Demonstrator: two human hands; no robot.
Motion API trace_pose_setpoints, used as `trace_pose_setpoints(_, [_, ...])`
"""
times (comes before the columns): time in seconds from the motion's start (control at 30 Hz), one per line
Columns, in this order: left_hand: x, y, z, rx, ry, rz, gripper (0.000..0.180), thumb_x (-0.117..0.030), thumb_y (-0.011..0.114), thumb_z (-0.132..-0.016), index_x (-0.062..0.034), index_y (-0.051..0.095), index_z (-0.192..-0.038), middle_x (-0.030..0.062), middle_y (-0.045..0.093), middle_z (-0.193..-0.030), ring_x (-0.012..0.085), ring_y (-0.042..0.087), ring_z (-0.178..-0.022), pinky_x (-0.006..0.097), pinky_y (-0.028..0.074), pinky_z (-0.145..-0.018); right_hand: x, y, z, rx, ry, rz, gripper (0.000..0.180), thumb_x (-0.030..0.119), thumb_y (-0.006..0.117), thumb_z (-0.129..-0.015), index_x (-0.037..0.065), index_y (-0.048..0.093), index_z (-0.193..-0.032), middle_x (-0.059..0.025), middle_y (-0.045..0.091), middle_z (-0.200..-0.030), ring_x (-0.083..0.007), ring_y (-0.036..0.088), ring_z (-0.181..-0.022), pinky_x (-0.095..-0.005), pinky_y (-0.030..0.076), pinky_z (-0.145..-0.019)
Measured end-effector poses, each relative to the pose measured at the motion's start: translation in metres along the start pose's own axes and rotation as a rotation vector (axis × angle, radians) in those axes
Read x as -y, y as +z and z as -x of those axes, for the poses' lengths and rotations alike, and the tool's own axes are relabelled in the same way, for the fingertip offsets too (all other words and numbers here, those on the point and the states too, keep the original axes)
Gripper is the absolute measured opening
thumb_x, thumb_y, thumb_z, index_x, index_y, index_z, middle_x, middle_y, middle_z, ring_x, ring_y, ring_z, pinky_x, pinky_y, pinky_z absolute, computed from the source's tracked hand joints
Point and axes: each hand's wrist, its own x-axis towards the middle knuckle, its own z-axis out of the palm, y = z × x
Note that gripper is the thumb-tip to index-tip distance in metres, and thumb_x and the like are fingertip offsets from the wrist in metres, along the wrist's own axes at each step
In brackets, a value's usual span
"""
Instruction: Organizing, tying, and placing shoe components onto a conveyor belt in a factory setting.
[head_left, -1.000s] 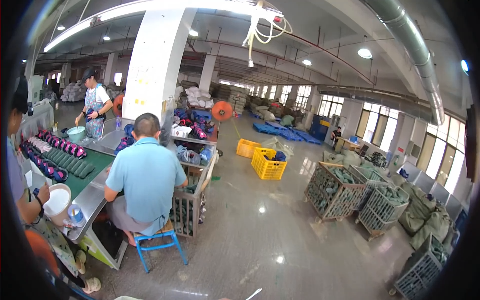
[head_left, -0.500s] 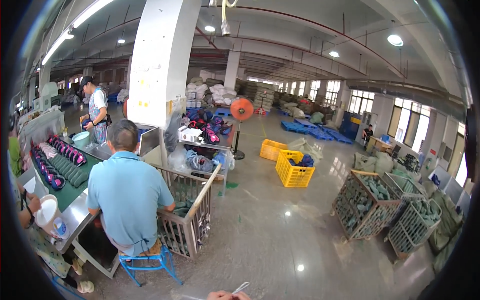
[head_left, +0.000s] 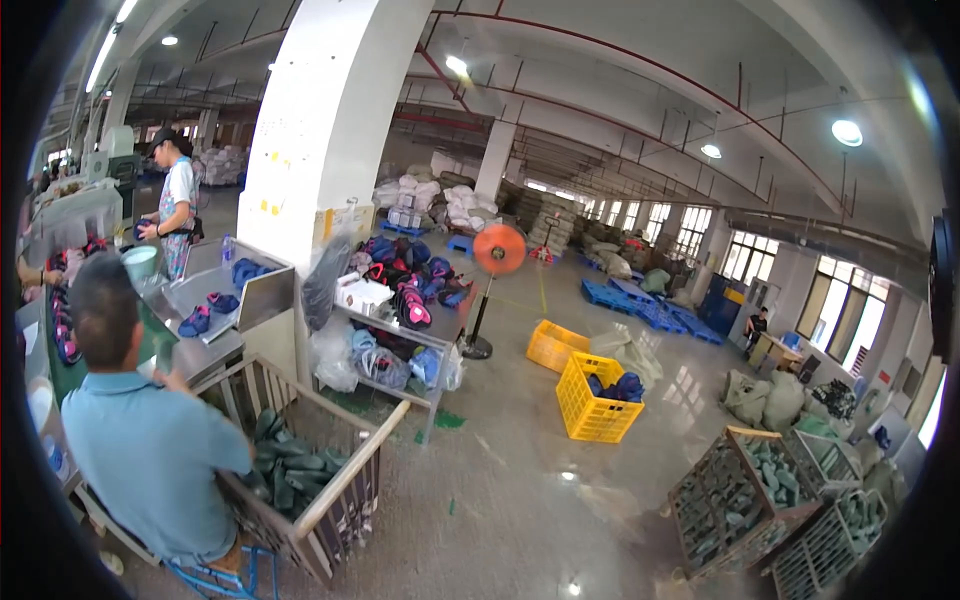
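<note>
Neither of my hands shows in the head view now. Closest at the lower left, a person in a blue shirt (head_left: pixel 150 460) sits on a blue-framed stool (head_left: pixel 262 575) at a work table, one hand raised. Beside this person stands a slatted cart (head_left: pixel 352 470) holding many dark green foot-shaped pieces (head_left: pixel 290 470), like shoe lasts. Navy shoes (head_left: pixel 210 312) lie on a metal tray past the table. Farther back, a person in a cap and patterned apron (head_left: pixel 172 205) holds something dark, perhaps a shoe.
A white pillar (head_left: pixel 320 130) rises behind the table. Shoes and bags fill a metal rack (head_left: pixel 432 350) near an orange fan (head_left: pixel 499 248). Mid-floor stand a yellow crate (head_left: pixel 595 410) with dark blue items and another crate (head_left: pixel 556 345). More carts (head_left: pixel 720 500) and sacks are at right; blue pallets (head_left: pixel 650 310) lie beyond.
The view has shifted and tilted; the seated person and cart now appear lower and farther left. A hand with a thin white loop at the bottom edge has left the picture.
</note>
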Motion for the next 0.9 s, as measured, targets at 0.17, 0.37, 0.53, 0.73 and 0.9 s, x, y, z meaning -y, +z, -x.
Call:
trace_pose_setpoints(0.17, [0.022, -0.076, -0.112, -0.169, 0.162, -0.459, 0.032, -0.036, 0.046, -0.09, -0.0071, 0.055, -0.102, 0.01, 0.06, -0.083, 0.0193, 0.056, -0.074, 0.033, 0.045, -0.066, -0.038, -0.023, -0.118, 0.063, 0.335, -0.326, 0.006, 0.005, 0.05, -0.077, 0.003, 0.056, -0.079, -0.0035, 0.055, -0.062, -0.0117, 0.049, -0.052, -0.0253, 0.04, -0.049])
trace_pose_setpoints(0.37, [-0.095, -0.17, -0.189, -0.46, 0.237, -0.643, 0.021, -0.023, 0.051, -0.088, -0.0083, 0.064, -0.094, 0.0111, 0.062, -0.073, 0.0197, 0.058, -0.063, 0.031, 0.045, -0.059, -0.007, -0.054, -0.294, 0.284, 0.347, -0.302, 0.005, 0.009, 0.058, -0.076, 0.006, 0.054, -0.077, -0.0004, 0.051, -0.058, -0.0086, 0.045, -0.05, -0.024, 0.037, -0.045])
trace_pose_setpoints(0.53, [-0.134, -0.25, -0.246, -0.443, 0.077, 0.391, 0.019, -0.019, 0.049, -0.089, -0.0065, 0.062, -0.093, -0.0002, 0.056, -0.066, 0.0075, 0.044, -0.048, 0.022, 0.037, -0.044, -0.004, -0.047, -0.423, 0.372, 0.23, -0.334, 0.007, 0.008, 0.059, -0.076, 0.008, 0.052, -0.078, 0.0019, 0.049, -0.065, -0.0067, 0.044, -0.057, -0.0226, 0.039, -0.052])
trace_pose_setpoints(0.73, [-0.19, -0.33, -0.281, -0.72, 0.025, 0.761, 0.018, -0.019, 0.049, -0.089, -0.005, 0.059, -0.094, 0.0023, 0.056, -0.066, 0.0062, 0.044, -0.042, 0.017, 0.028, -0.031, -0.014, -0.012, -0.548, 0.602, 0.261, -0.285, 0.013, 0.018, 0.058, -0.081, 0.006, 0.057, -0.086, 0.0002, 0.055, -0.076, -0.0096, 0.05, -0.067, -0.027, 0.042, -0.059])
trace_pose_setpoints(0.9, [-0.206, -0.432, -0.32, -0.825, 0.162, 0.28, 0.027, -0.027, 0.056, -0.086, -0.0014, 0.065, -0.088, 0.0013, 0.056, -0.058, 0.0064, 0.048, -0.049, 0.023, 0.034, -0.038, -0.021, 0.029, -0.663, 0.606, 0.278, -0.251, 0.015, 0.017, 0.057, -0.084, 0.002, 0.057, -0.086, -0.0032, 0.057, -0.073, -0.0105, 0.051, -0.066, -0.0271, 0.042, -0.057])
